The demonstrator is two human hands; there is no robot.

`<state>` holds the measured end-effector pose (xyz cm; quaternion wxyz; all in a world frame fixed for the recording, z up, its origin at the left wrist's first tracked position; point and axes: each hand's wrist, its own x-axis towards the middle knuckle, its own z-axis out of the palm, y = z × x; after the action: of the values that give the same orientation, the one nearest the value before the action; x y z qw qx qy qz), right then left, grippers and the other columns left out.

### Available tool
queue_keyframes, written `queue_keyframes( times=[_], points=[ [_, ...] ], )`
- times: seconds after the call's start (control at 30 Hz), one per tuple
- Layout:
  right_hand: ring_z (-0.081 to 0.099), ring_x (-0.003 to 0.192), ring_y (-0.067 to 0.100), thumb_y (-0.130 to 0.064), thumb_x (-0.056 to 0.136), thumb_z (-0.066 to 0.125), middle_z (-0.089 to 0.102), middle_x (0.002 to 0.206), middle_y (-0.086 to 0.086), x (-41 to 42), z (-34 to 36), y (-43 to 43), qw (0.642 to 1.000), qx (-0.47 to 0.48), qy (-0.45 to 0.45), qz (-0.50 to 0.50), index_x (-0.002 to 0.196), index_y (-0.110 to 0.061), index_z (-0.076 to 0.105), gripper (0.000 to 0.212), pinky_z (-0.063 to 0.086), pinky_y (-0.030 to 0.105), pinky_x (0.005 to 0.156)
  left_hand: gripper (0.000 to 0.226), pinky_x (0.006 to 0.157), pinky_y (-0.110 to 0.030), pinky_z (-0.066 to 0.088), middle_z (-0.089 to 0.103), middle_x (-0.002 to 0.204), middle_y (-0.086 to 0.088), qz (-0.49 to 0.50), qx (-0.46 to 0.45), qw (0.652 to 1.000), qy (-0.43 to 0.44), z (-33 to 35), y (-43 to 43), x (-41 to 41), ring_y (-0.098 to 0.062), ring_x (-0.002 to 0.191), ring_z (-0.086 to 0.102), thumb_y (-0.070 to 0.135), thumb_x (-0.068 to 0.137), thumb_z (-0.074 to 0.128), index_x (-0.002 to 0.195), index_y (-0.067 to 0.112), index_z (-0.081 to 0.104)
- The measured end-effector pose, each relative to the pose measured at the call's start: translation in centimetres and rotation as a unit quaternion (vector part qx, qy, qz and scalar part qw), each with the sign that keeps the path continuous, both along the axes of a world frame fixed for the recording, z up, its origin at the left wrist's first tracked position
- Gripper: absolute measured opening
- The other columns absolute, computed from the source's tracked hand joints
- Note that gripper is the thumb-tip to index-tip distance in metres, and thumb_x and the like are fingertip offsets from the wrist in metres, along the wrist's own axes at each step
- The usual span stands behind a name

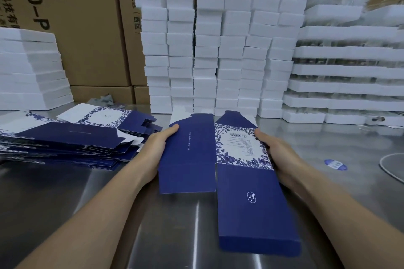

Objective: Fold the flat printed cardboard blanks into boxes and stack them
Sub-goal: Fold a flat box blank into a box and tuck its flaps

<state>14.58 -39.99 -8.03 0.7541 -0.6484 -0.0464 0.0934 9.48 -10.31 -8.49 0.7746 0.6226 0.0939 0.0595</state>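
- Far left: a stack of white boxes (32, 67) is set on the steel table (65, 203). It is backed by a wall of brown printed cartons (87, 28).
- Left of centre: a fanned pile of flat blanks (72, 140) is laid on the table. The card is smooth navy, with white panels framed in blue leaf print.
- Left hand (157, 144): the forearm is stretched forward and the blank's left edge is gripped. The thumb is laid on the navy panel and the fingers are hidden beneath.
- Centre: the held blank (190, 155) is kept between both hands, in front of the person. It is creased between a navy panel and a floral barcode panel, and a long navy flap reaches toward the viewer. Contact with the table cannot be judged.
- Behind centre: the cartons are screened by tall columns of white boxes (218, 50).
- Right hand (275, 150): the blank's right edge is gripped, thumb on top, fingers underneath.
- Right: layered white trays (345, 72) are stacked. A round blue sticker (335, 164) and a white cable (391, 166) lie nearby.
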Motion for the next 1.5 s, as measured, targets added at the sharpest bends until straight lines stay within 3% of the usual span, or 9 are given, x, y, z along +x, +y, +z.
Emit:
queue_keyframes(
  times=[0.13,0.3,0.6,0.73,0.87,1.03,1.2,1.37,1.5],
  points=[
    [0.071,0.118,0.043,-0.041,0.104,0.06,0.079,0.116,0.017,-0.1,0.1,0.0,1.0,0.014,0.01,-0.002,0.116,-0.011,0.078,0.037,0.047,0.059,0.111,0.035,0.102,-0.052,0.057,0.081,0.11,-0.01,0.028,0.006,1.0,-0.009,0.0,-0.2,0.0,-0.031,0.096,0.08,0.047,0.101,0.065,0.095,0.021,0.087],
    [0.08,0.092,0.029,-0.041,0.105,0.059,0.08,0.112,0.013,-0.1,0.1,0.1,0.997,0.077,0.025,0.013,0.122,-0.011,0.076,0.038,0.064,0.036,0.065,0.035,0.108,-0.057,0.053,0.081,0.107,-0.011,0.035,0.024,0.999,0.003,0.1,-0.5,-0.4,-0.035,0.1,0.078,0.041,0.102,0.063,0.088,0.02,0.087],
    [0.079,0.074,0.019,-0.029,0.107,0.059,0.082,0.097,0.008,-0.2,0.1,0.4,0.999,0.01,-0.039,-0.029,0.118,-0.006,0.074,0.029,0.059,0.025,0.054,0.03,0.088,-0.043,0.049,0.073,0.107,-0.016,0.067,0.015,0.997,-0.027,0.5,-0.4,-0.6,-0.034,0.095,0.069,0.038,0.102,0.065,0.106,0.009,0.072],
    [0.08,0.087,0.026,-0.039,0.106,0.059,0.081,0.107,0.013,-0.9,0.3,0.5,0.999,0.021,-0.024,0.017,0.119,-0.01,0.077,0.037,0.063,0.033,0.07,0.032,0.086,-0.043,0.054,0.077,0.111,-0.017,0.088,-0.009,0.995,-0.05,0.5,-0.4,-0.6,-0.032,0.094,0.072,0.034,0.106,0.061,0.114,0.006,0.074],
    [0.08,0.081,0.023,-0.033,0.106,0.06,0.081,0.109,0.014,-1.3,0.5,0.1,0.999,0.007,-0.035,0.036,0.122,-0.007,0.076,0.034,0.062,0.029,0.059,0.033,0.102,-0.05,0.054,0.08,0.113,-0.011,0.098,-0.043,0.993,-0.056,0.6,-0.4,-0.6,-0.031,0.104,0.077,0.041,0.105,0.063,0.115,0.014,0.078],
    [0.081,0.088,0.026,-0.034,0.105,0.063,0.081,0.11,0.013,-0.9,0.3,0.1,0.998,0.067,-0.02,0.003,0.119,-0.009,0.077,0.032,0.064,0.034,0.063,0.032,0.091,-0.043,0.058,0.081,0.112,-0.007,0.073,0.038,0.995,-0.056,0.1,-0.9,-0.5,-0.025,0.096,0.079,0.042,0.104,0.063,0.111,0.015,0.081],
    [0.077,0.105,0.034,-0.042,0.103,0.065,0.08,0.115,0.013,-0.4,-0.4,0.3,0.998,-0.02,-0.05,0.045,0.114,-0.013,0.081,0.035,0.059,0.054,0.099,0.028,0.095,-0.05,0.061,0.081,0.108,-0.009,0.085,-0.028,0.995,-0.044,0.7,-0.3,-0.8,-0.031,0.097,0.079,0.038,0.102,0.067,0.112,0.015,0.08],
    [0.079,0.098,0.033,-0.032,0.105,0.063,0.079,0.114,0.016,-0.3,-0.2,-0.2,0.998,0.057,-0.029,0.004,0.122,-0.009,0.075,0.03,0.066,0.043,0.074,0.031,0.105,-0.054,0.055,0.081,0.108,-0.009,0.061,0.039,0.996,-0.046,0.2,-1.2,-0.7,-0.031,0.102,0.078,0.04,0.103,0.066,0.108,0.013,0.081],
    [0.077,0.107,0.032,-0.043,0.101,0.067,0.079,0.117,0.011,-0.3,-0.3,0.0,0.999,0.033,-0.042,-0.001,0.12,-0.015,0.079,0.036,0.06,0.049,0.098,0.029,0.1,-0.051,0.059,0.081,0.111,-0.01,0.068,0.039,0.996,-0.05,0.2,-0.9,-0.9,-0.031,0.101,0.079,0.037,0.104,0.065,0.112,0.014,0.08]
  ],
)
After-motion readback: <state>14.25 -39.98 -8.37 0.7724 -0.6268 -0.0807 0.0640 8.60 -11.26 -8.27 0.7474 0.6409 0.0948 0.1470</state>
